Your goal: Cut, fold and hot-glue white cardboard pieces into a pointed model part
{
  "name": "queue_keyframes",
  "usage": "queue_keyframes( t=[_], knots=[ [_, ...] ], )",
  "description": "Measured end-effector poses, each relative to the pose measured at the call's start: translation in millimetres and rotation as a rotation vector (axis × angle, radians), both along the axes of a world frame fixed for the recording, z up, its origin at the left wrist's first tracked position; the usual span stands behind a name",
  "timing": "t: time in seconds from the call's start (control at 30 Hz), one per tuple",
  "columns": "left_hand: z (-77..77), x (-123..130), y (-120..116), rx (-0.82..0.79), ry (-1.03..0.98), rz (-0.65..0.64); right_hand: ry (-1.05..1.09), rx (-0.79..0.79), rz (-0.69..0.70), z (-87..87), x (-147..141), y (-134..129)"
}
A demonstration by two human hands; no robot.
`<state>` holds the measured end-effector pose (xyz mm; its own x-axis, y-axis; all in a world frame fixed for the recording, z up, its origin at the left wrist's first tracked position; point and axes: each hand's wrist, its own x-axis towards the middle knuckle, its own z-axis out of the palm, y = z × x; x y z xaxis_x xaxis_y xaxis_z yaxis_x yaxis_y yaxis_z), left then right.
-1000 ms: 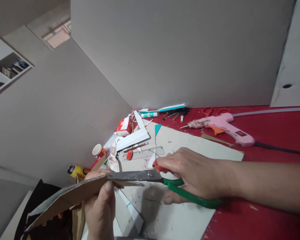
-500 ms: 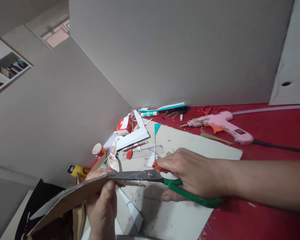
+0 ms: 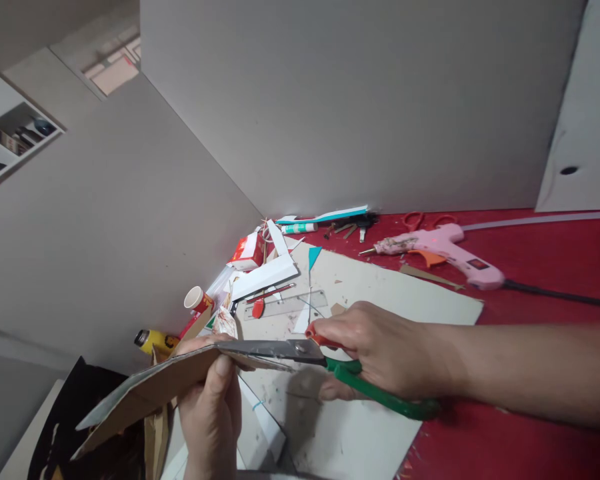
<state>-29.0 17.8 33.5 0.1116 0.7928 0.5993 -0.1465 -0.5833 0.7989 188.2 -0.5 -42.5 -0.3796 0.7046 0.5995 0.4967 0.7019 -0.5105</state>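
My left hand (image 3: 213,400) is closed around a folded piece of brown cardboard (image 3: 145,393), thumb on its near face and fingers behind. In my right hand (image 3: 375,347) is a pair of scissors (image 3: 270,348) with one orange and one green handle, its blades pointing left. The blades lie at the cardboard's upper right edge, just above my left thumb. A thin strip of the cardboard reaches right, beneath the blades. Where the blade tips meet the cardboard is partly hidden.
A pink glue gun (image 3: 445,250) lies on the red tabletop (image 3: 555,267). Under my hands is a white board (image 3: 410,287) with a clear ruler (image 3: 290,305) and paper scraps. To the left stand a paper cup (image 3: 197,299) and a yellow bottle (image 3: 157,341).
The cardboard has shifted right and slightly downward with my left hand, toward the scissors. My right hand stays in nearly the same place.
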Motion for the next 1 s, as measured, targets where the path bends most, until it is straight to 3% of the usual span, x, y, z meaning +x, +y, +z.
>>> queue_keyframes(
  t=[0.4, 0.57, 0.73, 1.0],
  knots=[
    [-1.7, 6, -6, -0.113, -0.068, 0.026, 0.109, 0.047, 0.059, -2.5, -5, 0],
    [0.4, 7, -7, -0.23, -0.063, 0.005, 0.29, -0.196, 0.093, -1.5, -5, 4],
    [0.2, 7, 0, -0.375, 0.175, -0.107, 0.555, -0.442, 0.027, 15.4, 2, 5],
    [-26.5, 15, 5, -0.626, 0.524, -0.324, 0.688, -0.599, 0.105, 24.9, 0, -1]
  ],
)
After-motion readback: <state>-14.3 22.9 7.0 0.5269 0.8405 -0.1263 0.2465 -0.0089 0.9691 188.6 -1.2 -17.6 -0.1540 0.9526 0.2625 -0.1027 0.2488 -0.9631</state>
